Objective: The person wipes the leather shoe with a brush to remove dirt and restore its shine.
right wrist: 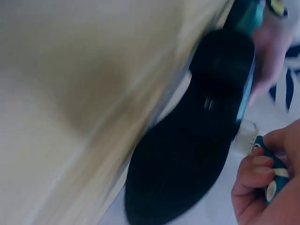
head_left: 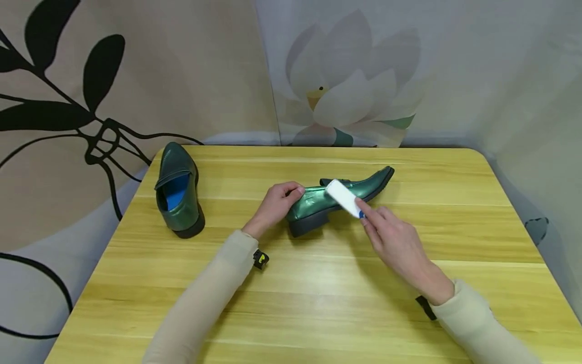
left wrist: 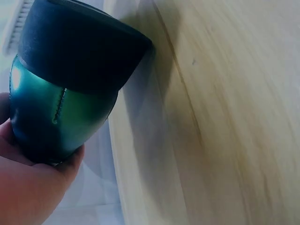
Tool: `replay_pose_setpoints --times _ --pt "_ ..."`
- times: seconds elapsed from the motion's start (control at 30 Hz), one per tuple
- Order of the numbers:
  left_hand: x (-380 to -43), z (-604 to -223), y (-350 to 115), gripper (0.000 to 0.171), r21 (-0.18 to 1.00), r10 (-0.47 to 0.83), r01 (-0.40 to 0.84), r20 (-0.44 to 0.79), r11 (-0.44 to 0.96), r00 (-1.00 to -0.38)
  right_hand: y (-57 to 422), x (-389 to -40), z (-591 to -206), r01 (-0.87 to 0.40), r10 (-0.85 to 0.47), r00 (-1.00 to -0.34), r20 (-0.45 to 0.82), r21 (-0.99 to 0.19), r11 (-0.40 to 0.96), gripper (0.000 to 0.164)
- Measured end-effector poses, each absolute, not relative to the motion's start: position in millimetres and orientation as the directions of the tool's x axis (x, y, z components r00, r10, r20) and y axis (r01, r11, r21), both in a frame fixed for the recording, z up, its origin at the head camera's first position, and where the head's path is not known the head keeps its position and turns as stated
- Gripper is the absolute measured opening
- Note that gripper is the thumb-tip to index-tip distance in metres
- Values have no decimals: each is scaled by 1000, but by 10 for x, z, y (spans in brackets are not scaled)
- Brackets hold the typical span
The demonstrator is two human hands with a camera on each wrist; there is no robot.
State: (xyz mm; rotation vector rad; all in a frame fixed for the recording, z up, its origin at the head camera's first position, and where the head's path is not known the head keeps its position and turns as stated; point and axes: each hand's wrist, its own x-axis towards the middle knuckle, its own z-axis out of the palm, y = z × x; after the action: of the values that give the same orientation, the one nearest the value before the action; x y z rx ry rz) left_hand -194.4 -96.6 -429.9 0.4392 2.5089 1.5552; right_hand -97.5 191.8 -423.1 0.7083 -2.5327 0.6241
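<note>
A shiny green loafer (head_left: 313,202) with a black sole and heel is held tilted above the table. My left hand (head_left: 278,202) grips it at the back of the opening; in the left wrist view, the thumb and fingers wrap the heel end (left wrist: 70,112). My right hand (head_left: 393,240) holds a brush (head_left: 342,196) with a white head and a blue-green handle (right wrist: 276,173). The brush head lies against the loafer's side in the head view. Its bristles (left wrist: 18,26) show at the left wrist view's top left. The dark sole (right wrist: 187,140) fills much of the right wrist view, blurred.
A matching green loafer (head_left: 179,194) with a blue insole stands upright at the table's left side, toe toward the back. The wooden table (head_left: 318,308) ends at a back edge before a printed cloth (head_left: 218,65) with plant and flower patterns.
</note>
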Motion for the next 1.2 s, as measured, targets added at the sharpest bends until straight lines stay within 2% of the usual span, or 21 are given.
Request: replay_pose_setpoints --times 0.13,0.23,0.43,0.57,0.87,1.1,1.2 --pt "-1935 -4318 -959 30 887 322 166 21 431 -947 1698 -918 -4286 -631 -454 -726 517 -236 739 58" --pt "-1928 -4333 -955 31 890 328 169 23 424 -944 1672 -921 -4290 -631 -467 -725 506 -217 745 59" --pt "-1901 -4322 -958 31 893 345 177 26 414 -938 1945 -980 -4261 -527 -343 -789 509 -274 805 52" --pt "-1892 -4308 -976 31 901 338 170 28 400 -941 2025 -1034 -4237 -472 -265 -804 533 -300 829 48" --pt "-1883 -4341 -1001 32 892 347 186 36 412 -937 1781 -984 -4278 -609 -453 -752 478 -243 755 60" --pt "-1886 -4373 -1043 30 923 301 142 31 357 -953 1890 -1092 -4250 -507 -345 -768 540 -182 843 55" --pt "-1874 -4372 -1025 32 939 300 122 21 321 -954 1870 -1106 -4241 -526 -373 -760 532 -165 834 59"
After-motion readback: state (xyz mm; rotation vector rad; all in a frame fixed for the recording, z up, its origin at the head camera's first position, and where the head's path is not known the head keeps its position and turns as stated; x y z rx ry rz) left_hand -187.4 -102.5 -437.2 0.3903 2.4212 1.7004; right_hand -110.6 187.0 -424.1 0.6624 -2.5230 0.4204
